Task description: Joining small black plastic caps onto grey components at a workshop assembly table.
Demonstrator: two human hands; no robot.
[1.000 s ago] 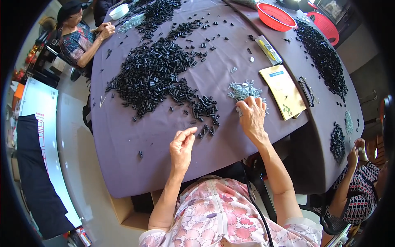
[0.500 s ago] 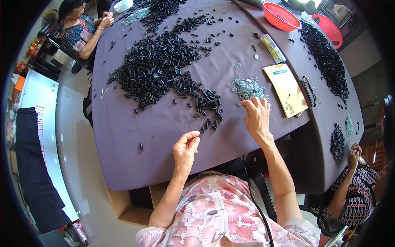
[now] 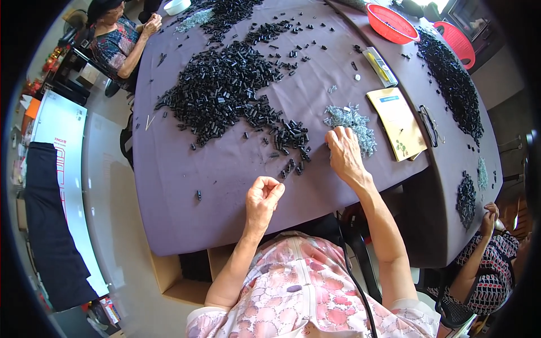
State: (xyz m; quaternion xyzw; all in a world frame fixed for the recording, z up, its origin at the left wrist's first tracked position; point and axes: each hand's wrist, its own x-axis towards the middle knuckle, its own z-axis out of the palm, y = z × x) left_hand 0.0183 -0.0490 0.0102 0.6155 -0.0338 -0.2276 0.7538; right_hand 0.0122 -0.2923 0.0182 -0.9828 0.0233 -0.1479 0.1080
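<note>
My left hand (image 3: 262,204) is over the near part of the purple-covered table (image 3: 186,225), thumb and fingertips pressed together. Whatever they pinch is too small or hidden to make out. My right hand (image 3: 345,156) is by the near left edge of a pile of small clear pieces (image 3: 360,130), its fingers bent down and close together; their tips are partly hidden. Between my hands and the big heap lie a few short black tube-like pieces (image 3: 291,169). The large heap of the same black pieces (image 3: 220,90) spreads farther off to the left.
Right of the clear pile lie a yellow booklet (image 3: 397,124), eyeglasses (image 3: 431,127) and a clear case (image 3: 380,67). A red basket (image 3: 393,23) stands at the far right. One person (image 3: 121,42) sits far left, another (image 3: 490,265) at the right.
My right hand has moved left from over the clear pile to its edge, uncovering more of it. My left hand's fingers have curled in more. The whole view has shifted slightly.
</note>
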